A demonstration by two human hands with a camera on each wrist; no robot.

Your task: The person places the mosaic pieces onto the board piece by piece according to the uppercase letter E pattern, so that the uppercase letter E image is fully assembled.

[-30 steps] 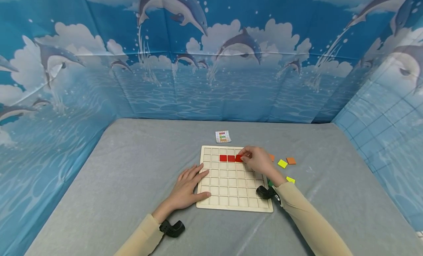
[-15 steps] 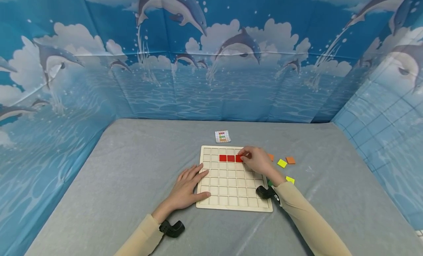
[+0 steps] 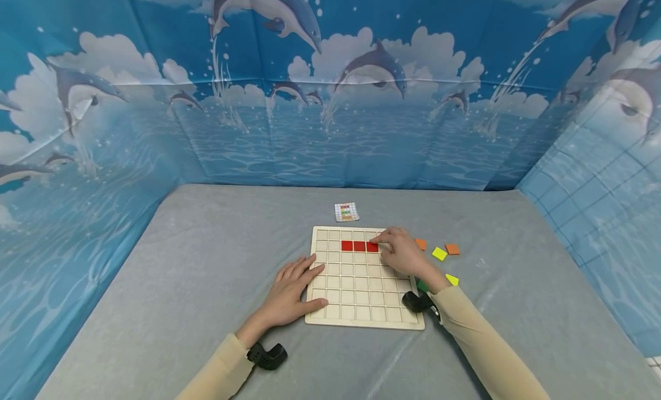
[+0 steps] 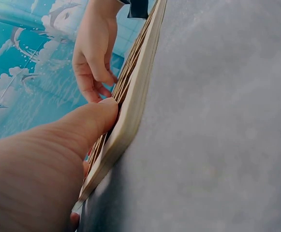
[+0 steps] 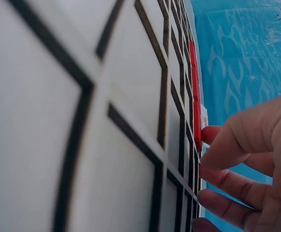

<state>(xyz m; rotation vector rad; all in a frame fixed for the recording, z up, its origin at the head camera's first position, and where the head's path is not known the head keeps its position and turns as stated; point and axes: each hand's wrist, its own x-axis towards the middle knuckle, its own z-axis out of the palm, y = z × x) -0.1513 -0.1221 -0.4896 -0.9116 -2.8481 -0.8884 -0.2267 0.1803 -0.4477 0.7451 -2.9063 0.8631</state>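
Note:
My left hand rests spread on the left edge of a wooden grid board, its thumb over the near left corner. Three red square tiles sit side by side in one row near the board's far edge. My right hand is over the board's far right part, with its index fingertip at the rightmost red tile. In the right wrist view, a fingertip touches the end of the red tiles, and the thumb stands off from them. The right hand hides several cells of the board.
Orange tiles, yellow tiles and a green tile lie on the grey cloth right of the board, some partly hidden by the right arm. A small card with a coloured grid pattern lies beyond the board.
The right thumb has come away from the rightmost red tile, which now lies flat in line with the other two. The left hand keeps its place on the board.

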